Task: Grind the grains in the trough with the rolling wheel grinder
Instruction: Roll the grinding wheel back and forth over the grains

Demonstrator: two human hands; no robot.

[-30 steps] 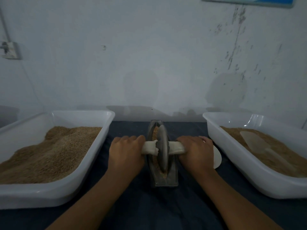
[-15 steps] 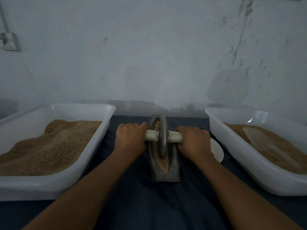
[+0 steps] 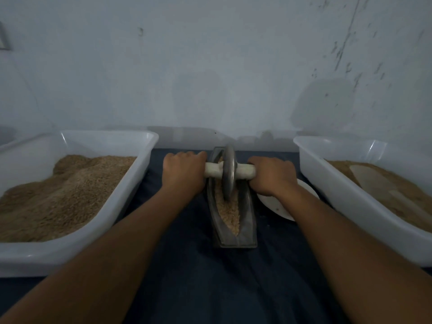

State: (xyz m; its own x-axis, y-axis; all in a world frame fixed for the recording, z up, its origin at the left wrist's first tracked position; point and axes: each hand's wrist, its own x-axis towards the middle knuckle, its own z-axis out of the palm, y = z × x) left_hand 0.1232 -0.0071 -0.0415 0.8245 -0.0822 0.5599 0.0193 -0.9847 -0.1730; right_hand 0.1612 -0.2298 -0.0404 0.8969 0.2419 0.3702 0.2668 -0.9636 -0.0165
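A dark, boat-shaped metal trough (image 3: 247, 220) lies lengthwise on the dark cloth in the middle, with pale crushed grains (image 3: 230, 212) along its groove. The grey metal grinding wheel (image 3: 228, 175) stands upright in the groove near the trough's far end. A pale wooden axle (image 3: 245, 172) runs through the wheel. My left hand (image 3: 183, 173) grips the axle's left end and my right hand (image 3: 272, 178) grips its right end, both arms stretched forward.
A white tub (image 3: 138, 181) heaped with brown grain sits at the left. Another white tub (image 3: 332, 183) at the right holds grain and a pale scoop (image 3: 371, 181). A white plate (image 3: 278, 206) lies under my right wrist. A pale wall rises just behind.
Both hands have pushed the wheel away from me, from the trough's middle to its far end. More crushed grain shows in the near half of the groove.
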